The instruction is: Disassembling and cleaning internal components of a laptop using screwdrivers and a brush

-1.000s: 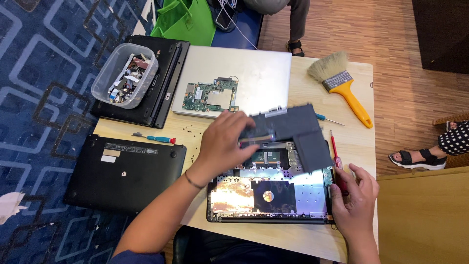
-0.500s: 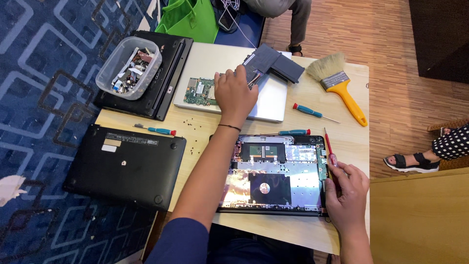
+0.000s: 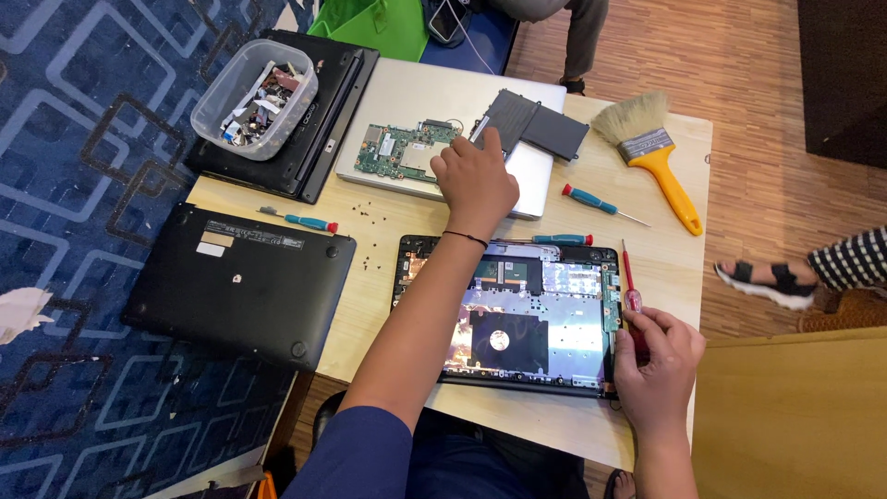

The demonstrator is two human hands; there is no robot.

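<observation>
At the upper left of the frame a clear plastic tub (image 3: 255, 98) sits on a closed black laptop (image 3: 319, 111) and holds a jumble of small cables, connectors and loose parts. The opened laptop chassis (image 3: 517, 314) lies low in the middle of the tabletop (image 3: 388, 231), its tray showing boards, a black square panel and shiny foil. The left hand (image 3: 473, 180) reaches to the upper centre, fingers curled loosely, touching the dark flat battery pack (image 3: 536, 125), which lies on a silver laptop lid (image 3: 434, 97) beside a green circuit board (image 3: 399, 152). The right hand (image 3: 658, 365) is at the chassis's right edge, closed around a red-handled screwdriver (image 3: 630, 294). A yellow-handled brush (image 3: 651, 152) lies near the tabletop's right edge, with bare wood around it. Three blue-handled screwdrivers lie scattered; one (image 3: 591, 200) is just right of the silver lid. A black laptop base (image 3: 240, 282) overhangs the left edge above blue patterned carpet (image 3: 74, 185).
</observation>
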